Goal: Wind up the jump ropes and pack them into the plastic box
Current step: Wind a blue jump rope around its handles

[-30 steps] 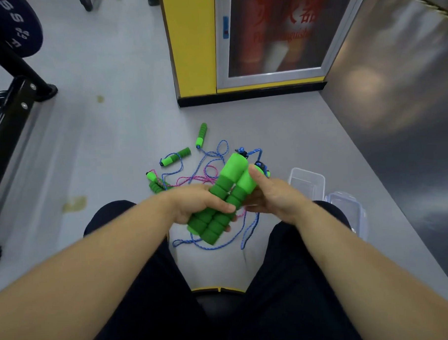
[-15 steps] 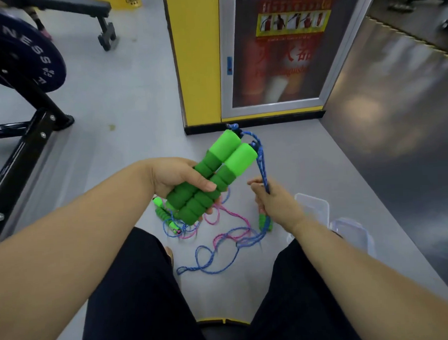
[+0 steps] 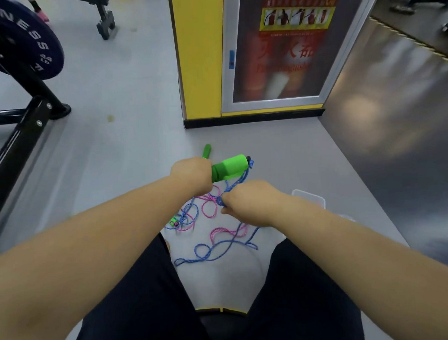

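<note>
The left hand [image 3: 192, 175] clamps the green handles [image 3: 230, 167] together, likely as a core for winding. Just below the handles, the right hand [image 3: 247, 202] pinches the blue rope [image 3: 237, 180] in its fingers [image 3: 226, 211], keeping it taut. The plastic box [image 3: 321, 199] sits on the floor, right of the handles.

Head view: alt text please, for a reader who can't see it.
A person's left hand grips green foam handles while the right hand pinches the blue rope hanging from them. More blue rope and a pink rope lie tangled on the grey floor.
</note>
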Demonstrator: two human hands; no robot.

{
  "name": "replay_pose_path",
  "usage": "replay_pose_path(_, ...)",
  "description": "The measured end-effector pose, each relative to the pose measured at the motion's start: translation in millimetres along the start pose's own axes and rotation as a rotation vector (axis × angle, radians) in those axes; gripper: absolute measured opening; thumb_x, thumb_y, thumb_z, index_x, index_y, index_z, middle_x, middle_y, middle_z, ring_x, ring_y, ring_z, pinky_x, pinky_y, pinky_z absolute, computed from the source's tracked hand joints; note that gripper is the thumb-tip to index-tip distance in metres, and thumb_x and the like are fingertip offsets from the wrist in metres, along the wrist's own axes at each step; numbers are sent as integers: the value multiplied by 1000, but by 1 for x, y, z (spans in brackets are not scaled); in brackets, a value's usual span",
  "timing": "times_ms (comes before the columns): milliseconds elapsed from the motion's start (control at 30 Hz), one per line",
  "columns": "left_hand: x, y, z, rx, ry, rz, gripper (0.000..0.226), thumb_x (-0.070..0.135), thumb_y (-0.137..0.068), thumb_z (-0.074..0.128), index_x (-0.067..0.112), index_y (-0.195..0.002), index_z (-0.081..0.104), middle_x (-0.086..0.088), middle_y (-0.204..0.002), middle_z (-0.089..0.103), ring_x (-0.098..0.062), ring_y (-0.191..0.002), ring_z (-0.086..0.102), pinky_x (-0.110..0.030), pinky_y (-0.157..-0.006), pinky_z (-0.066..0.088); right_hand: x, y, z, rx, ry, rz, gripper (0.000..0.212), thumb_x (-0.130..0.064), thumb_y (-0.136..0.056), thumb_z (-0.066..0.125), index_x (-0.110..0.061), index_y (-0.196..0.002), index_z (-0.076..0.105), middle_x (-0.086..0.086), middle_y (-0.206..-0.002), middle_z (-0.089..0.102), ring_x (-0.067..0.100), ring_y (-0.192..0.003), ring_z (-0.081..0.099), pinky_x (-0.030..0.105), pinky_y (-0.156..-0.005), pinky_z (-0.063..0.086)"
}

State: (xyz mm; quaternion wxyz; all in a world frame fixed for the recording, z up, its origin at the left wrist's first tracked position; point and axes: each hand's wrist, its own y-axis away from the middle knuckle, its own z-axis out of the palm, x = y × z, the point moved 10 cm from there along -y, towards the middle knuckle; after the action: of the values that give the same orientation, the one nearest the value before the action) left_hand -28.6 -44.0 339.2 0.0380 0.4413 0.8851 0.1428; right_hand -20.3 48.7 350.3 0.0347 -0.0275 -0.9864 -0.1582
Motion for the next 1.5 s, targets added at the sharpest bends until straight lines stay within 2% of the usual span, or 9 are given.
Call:
replay_pose_path(200, -12, -5, 18, -249, 496, -86, 30, 16, -80, 69, 2, -105, 62, -16, -99, 67, -32, -87, 65, -36, -77, 55, 32, 2, 16, -138, -349, 118, 35, -50, -91, 47, -20, -72, 45, -6, -70, 48, 19, -71, 48, 30, -57, 35)
replay_pose_path(333, -20, 2, 23, -410, 713, -119, 21, 7, -80, 70, 1, -99, 62, -15, -84, 66, -29, -71, 64, -41, -72, 57, 72, 20, 72, -313, -724, 307, 51, -41, -74, 75, -20, -114, 51, -8, -110, 61, 17, -105, 56, 24, -86, 43)
replay_pose_path(433, -10, 6, 15, -432, 502, -21, 26, 15, -79, 72, 7, -101, 62, -12, -92, 68, -31, -85, 68, -37, -75, 57, 95, 19, 69, -70, -1047, 451, 106, -43, -66, 80, -16, -147, 18, 0, -151, 30, 18, -137, 31, 33, -113, 25)
replay_pose_path(500, -1, 8, 10, -426, 392, 39, 25, 20, -79, 72, 13, -101, 61, -7, -90, 66, -28, -85, 68, -33, -74, 56, 99, 13, 51, 160, -1247, 419, 103, -35, -70, 79, -19, -148, 14, -1, -153, 25, 17, -139, 27, 35, -115, 22)
replay_pose_path(700, -2, 16, 10, -552, 566, 37, 24, 9, -82, 69, 5, -104, 61, -14, -91, 68, -27, -76, 67, -40, -73, 59, 86, 8, 37, 318, -1526, 226, 9, -17, -92, 55, -21, -100, 57, -2, -76, 63, 4, -55, 56, 21, -66, 49)
replay_pose_path(833, -15, 20, 13, -632, 640, 41, 12, 5, -84, 65, 5, -96, 61, -8, -83, 70, -23, -71, 67, -43, -79, 57, 94, 10, 40, 412, -1694, 279, 25, -24, -97, 42, -15, -113, 59, -1, -61, 52, 4, -41, 29, 19, -45, 23)
replay_pose_path(1267, -29, 37, 21, -829, 725, 83, 25, 9, -71, 69, 5, -95, 64, -15, -90, 71, -28, -74, 69, -37, -64, 58, 93, 9, 43, 400, -2041, 238, 28, -12, -96, 41, -29, -112, 58, -5, -50, 49, 5, -40, 22, 18, -43, 15)
replay_pose_path(1367, -32, 41, 26, -871, 809, 72, 26, 8, -70, 66, 3, -96, 64, -15, -86, 70, -28, -71, 69, -36, -59, 57, 101, 11, 33, 566, -1852, 230, 26, -8, -94, 47, -23, -109, 63, -8, -62, 49, 2, -42, 28, 16, -44, 20)
replay_pose_path(1500, -37, 47, 35, -935, 842, 70, 28, 7, -75, 68, 1, -101, 62, -16, -85, 69, -28, -70, 68, -39, -61, 57, 91, 26, -8, 770, -934, 19, 47, -26, -83, 66, -18, -128, 52, -3, -89, 53, -3, -75, 52, 10, -64, 42)
